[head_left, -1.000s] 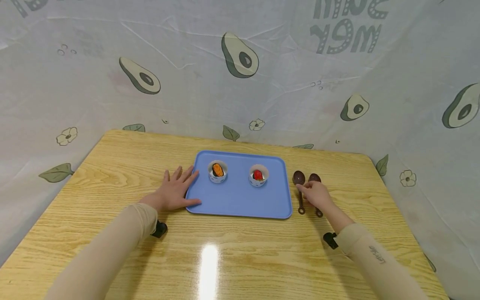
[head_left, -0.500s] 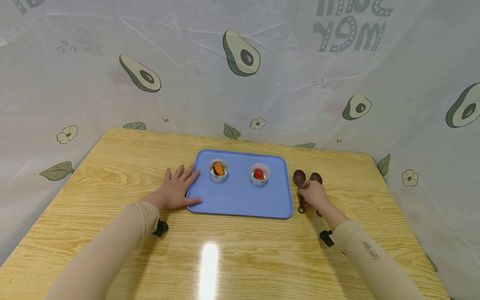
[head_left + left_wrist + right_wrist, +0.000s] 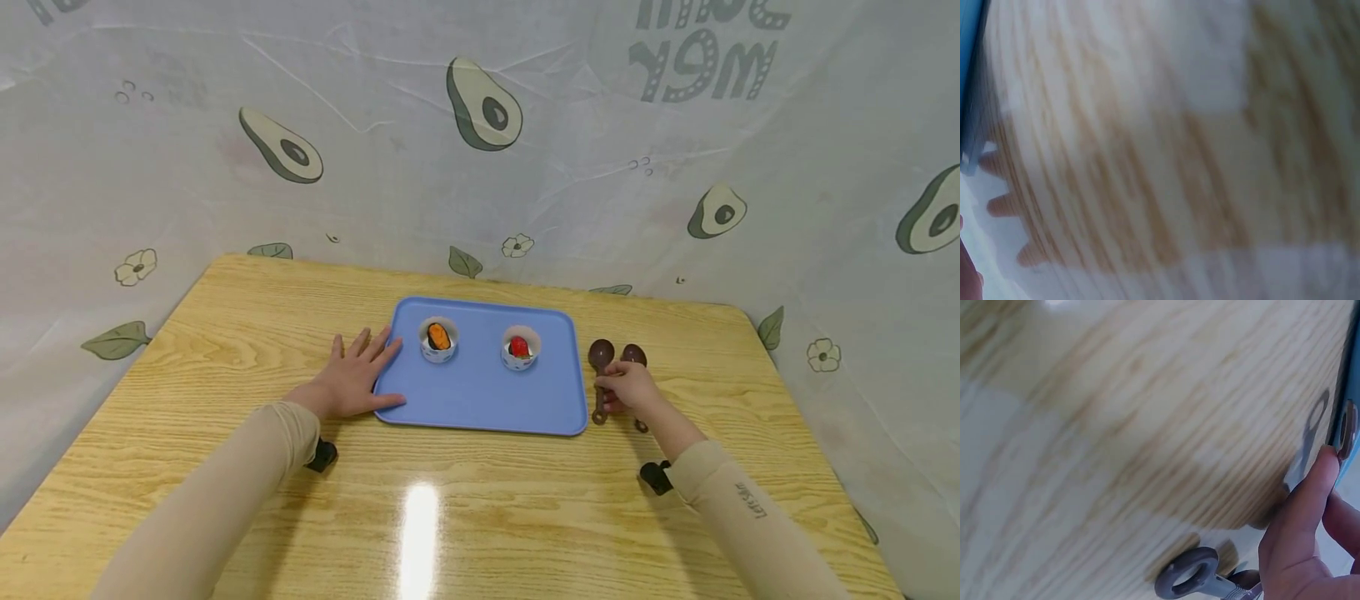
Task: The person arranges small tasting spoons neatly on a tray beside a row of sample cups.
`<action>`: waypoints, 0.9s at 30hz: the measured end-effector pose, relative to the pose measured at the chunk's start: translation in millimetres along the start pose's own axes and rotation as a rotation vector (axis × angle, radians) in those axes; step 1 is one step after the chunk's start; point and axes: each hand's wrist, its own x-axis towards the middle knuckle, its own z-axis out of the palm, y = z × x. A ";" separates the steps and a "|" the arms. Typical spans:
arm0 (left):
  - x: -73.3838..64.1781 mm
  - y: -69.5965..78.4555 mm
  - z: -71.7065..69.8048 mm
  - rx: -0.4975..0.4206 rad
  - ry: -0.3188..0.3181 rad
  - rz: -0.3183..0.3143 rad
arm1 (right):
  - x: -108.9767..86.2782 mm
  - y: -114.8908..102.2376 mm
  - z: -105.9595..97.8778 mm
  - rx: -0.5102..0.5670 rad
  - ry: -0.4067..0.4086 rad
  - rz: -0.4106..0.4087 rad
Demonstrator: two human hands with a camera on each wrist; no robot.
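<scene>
In the head view my left hand (image 3: 351,383) lies with fingers spread at the left edge of a blue tray (image 3: 465,408), its thumb over the front left corner. My right hand (image 3: 628,387), to the right of the tray, pinches the handle of a dark brown spoon (image 3: 601,354) between thumb and fingers. That spoon's ring end (image 3: 1349,428) shows past the fingertips in the right wrist view, off the table with its shadow beneath. A second brown spoon (image 3: 633,354) lies just to the right, partly hidden under the hand; its ring end (image 3: 1188,572) shows closer up.
Two small paper cups stand on the tray: one (image 3: 438,353) holds an orange-topped sushi piece (image 3: 438,336), the other (image 3: 517,360) a red-topped one (image 3: 519,347). The wooden table (image 3: 487,508) meets a printed curtain (image 3: 375,183) at the back.
My right fingers have closed on the left spoon's handle, and its ring end has shifted slightly left and up. The left hand keeps its place at the tray.
</scene>
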 end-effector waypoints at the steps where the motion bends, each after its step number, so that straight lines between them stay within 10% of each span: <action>1: -0.1 0.2 0.1 -0.004 0.001 0.000 | -0.2 -0.2 -0.7 0.012 -0.004 0.003; 27: 1.8 -0.9 7.8 -0.011 0.041 0.022 | -20.5 -6.6 -16.7 0.109 -0.104 -0.020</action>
